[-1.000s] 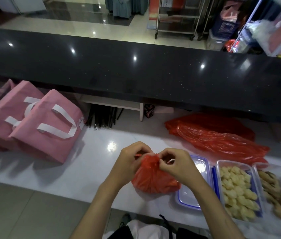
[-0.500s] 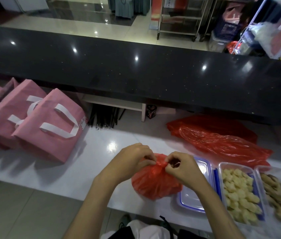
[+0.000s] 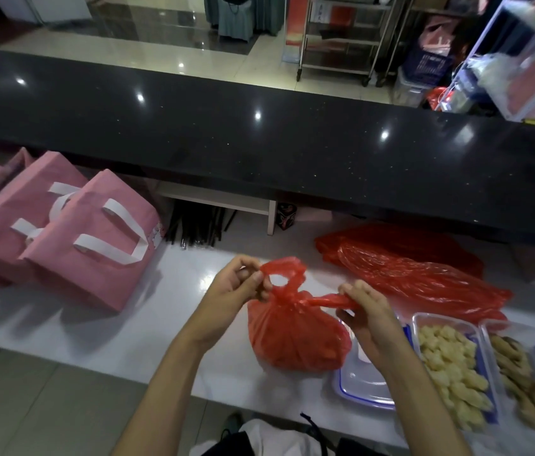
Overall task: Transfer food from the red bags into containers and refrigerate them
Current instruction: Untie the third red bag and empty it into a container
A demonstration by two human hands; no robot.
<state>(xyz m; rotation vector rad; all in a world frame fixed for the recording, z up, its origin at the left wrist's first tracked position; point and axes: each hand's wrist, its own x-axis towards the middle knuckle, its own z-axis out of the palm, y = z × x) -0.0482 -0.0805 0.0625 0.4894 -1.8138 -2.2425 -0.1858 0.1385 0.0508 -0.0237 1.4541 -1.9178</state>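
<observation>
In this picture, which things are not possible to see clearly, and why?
- Contents of the tied red bag: head view, hidden by opaque plastic.
- Clear container beside it: mostly covered by the bag and the right hand.
- Rightmost container: cut off by the frame edge.
- Left hand fingertips: tucked into the bag's handle loop.

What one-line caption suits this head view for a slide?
Both hands, left and right, pull apart the handles of a knotted red bag beside two filled containers.
</observation>
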